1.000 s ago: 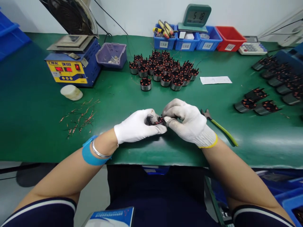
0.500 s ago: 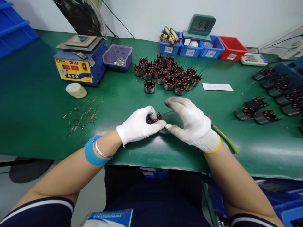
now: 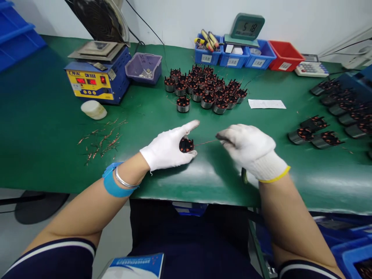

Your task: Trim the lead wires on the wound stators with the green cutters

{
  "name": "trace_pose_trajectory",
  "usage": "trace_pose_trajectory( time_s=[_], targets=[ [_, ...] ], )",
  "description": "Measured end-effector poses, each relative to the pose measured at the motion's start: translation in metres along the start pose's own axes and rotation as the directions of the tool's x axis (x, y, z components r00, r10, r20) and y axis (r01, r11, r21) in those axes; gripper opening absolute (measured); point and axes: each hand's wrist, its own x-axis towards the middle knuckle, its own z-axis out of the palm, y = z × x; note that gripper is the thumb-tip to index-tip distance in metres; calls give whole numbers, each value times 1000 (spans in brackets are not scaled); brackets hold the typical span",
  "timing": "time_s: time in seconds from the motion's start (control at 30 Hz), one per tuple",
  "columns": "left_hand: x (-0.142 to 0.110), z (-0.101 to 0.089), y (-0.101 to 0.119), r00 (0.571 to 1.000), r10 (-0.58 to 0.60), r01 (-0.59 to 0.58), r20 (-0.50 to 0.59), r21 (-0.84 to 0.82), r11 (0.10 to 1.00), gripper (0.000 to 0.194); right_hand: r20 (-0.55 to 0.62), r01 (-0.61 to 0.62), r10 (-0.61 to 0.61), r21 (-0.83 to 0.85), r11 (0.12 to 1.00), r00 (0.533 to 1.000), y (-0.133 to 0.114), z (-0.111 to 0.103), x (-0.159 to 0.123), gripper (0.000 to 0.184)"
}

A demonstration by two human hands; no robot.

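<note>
My left hand (image 3: 167, 149), in a white glove, is closed around a small motor stator (image 3: 186, 145) with copper windings and a black top. Its thumb and fingers grip the stator's sides. A thin copper wire (image 3: 207, 143) runs taut from the stator to my right hand (image 3: 247, 145), also gloved. The darkened fingertips of the right hand pinch the wire's far end. A green handle (image 3: 244, 176), of the pliers, pokes out below the right hand; the rest is hidden, and I cannot tell whether the hand touches it.
Behind my hands stands a group of stators (image 3: 207, 89). More stators (image 3: 315, 133) are at right. Wire scraps (image 3: 101, 141) and a white round block (image 3: 93, 110) lie left, near a blue-yellow solder pot unit (image 3: 93, 81). Blue bins (image 3: 232, 62) and a paper slip (image 3: 266, 104) are farther back.
My right hand has moved right and closed, drawing the wire out straight from the stator. My left thumb has lifted away from the stator's top, which now shows more. Most of the pliers is now covered.
</note>
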Motion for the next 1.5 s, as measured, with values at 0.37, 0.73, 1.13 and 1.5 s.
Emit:
trace_pose_trajectory(
  time_s=[0.37, 0.73, 1.13, 1.5],
  targets=[
    [8, 10, -9, 999, 9, -5, -34, 108, 994, 22, 125, -609, 627, -156, 778, 769, 16, 27, -100, 90],
    [12, 6, -10, 999, -43, 43, 3, -23, 999, 23, 171, -594, 616, -166, 787, 769, 9, 21, -121, 92],
    [15, 8, -18, 993, -44, 76, 106, -320, 944, 22, -31, -411, 410, -96, 906, 911, 6, 33, -72, 54],
    [17, 10, -17, 995, -50, 81, 88, -400, 913, 24, 597, -604, -98, 777, -176, 797, -46, 9, -43, 84]
  ],
)
